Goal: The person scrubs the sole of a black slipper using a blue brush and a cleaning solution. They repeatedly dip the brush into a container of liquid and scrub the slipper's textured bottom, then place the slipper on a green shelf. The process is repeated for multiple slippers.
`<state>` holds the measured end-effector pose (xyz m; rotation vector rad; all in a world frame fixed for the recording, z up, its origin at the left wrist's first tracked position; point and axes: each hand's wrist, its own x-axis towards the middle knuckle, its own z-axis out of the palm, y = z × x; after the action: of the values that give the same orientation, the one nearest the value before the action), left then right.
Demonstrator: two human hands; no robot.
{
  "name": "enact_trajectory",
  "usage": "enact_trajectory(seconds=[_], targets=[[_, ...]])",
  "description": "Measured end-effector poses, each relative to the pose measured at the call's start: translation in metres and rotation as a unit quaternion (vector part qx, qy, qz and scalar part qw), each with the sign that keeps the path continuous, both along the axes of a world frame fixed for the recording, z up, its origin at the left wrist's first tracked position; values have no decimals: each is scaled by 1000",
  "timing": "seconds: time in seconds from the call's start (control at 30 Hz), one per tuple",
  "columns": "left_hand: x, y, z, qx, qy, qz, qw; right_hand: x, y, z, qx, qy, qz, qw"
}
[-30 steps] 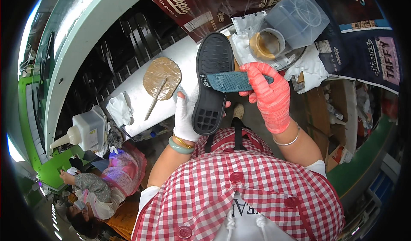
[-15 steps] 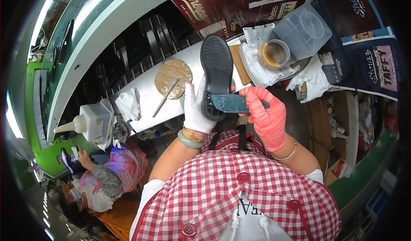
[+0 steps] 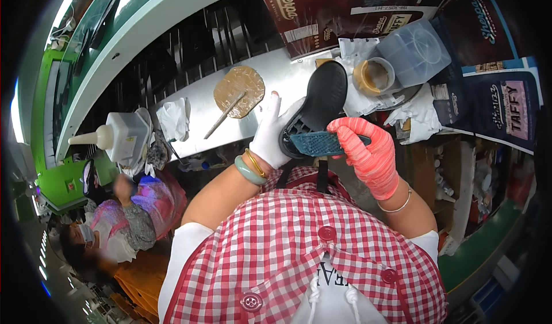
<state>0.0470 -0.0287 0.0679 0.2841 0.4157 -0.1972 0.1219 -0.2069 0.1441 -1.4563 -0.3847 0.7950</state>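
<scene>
A black shoe sole (image 3: 325,97) stands tilted in front of me, toe end pointing away and to the right. My left hand (image 3: 275,131), in a white glove with bare fingertips, is closed around the heel end from the left; part of the grip is hidden behind the sole. From the right, my right hand (image 3: 365,156), in a coral knit glove, pinches a flat teal strip (image 3: 319,144) with a textured surface. The strip lies across the heel end, its left tip at the sole's edge. Whether it is a brush or a strap I cannot tell.
Beyond my left hand, a round brown pad (image 3: 248,82) with a stick (image 3: 224,115) lies on the white bench (image 3: 195,88). Right stand a tape roll (image 3: 374,75) and clear plastic container (image 3: 415,54). Left are a white spouted bottle (image 3: 123,137) and a seated person (image 3: 129,226).
The sole has tipped, its toe end swinging right and its heel drawing nearer me. My right hand and the teal strip have shifted slightly right. The view has turned a little.
</scene>
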Motion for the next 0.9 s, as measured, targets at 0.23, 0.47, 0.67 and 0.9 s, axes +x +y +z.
enact_trajectory(seconds=[0.23, 0.47, 0.67, 0.9], targets=[[-2, 2, 13, 80, 57, -158, 983, 18, 4, 26, -67, 32, 110, 991], [-1, 10, 7, 65, 29, -303, 950, 27, 19, 40, -127, 58, 187, 972], [-1, 16, -5, 87, -34, -353, 931, 24, 31, 45, -154, 16, 235, 960], [0, 20, 3, 74, 9, -358, 931, 25, 36, 40, -138, 14, 263, 955]])
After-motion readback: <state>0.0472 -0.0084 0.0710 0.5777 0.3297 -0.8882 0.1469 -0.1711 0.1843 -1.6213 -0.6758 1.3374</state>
